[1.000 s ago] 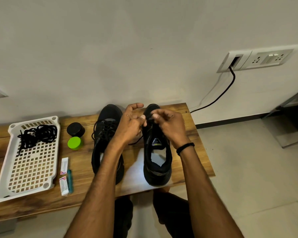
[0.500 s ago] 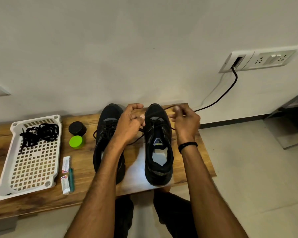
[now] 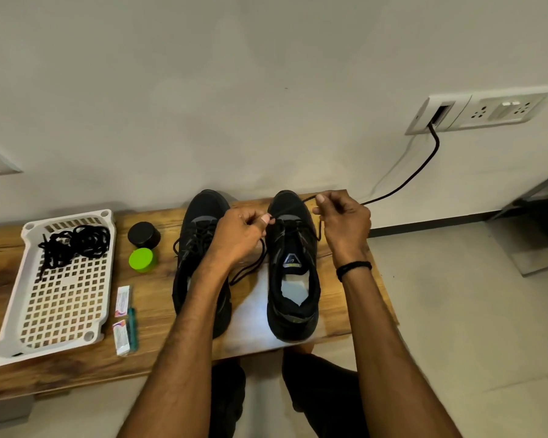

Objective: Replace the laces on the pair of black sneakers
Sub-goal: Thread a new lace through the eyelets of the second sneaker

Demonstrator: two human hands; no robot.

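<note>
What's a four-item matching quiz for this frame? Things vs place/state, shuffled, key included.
Things
1. loose black laces
2. green cap
3. right hand
4. black cable

Places/states
A. runs up to the wall socket plate
B. pinches a lace over the right sneaker toe
C. piled in the white perforated tray
D. on the wooden bench, at the near side of the black round jar

Pairs: 1-C, 2-D, 3-B, 4-A
</note>
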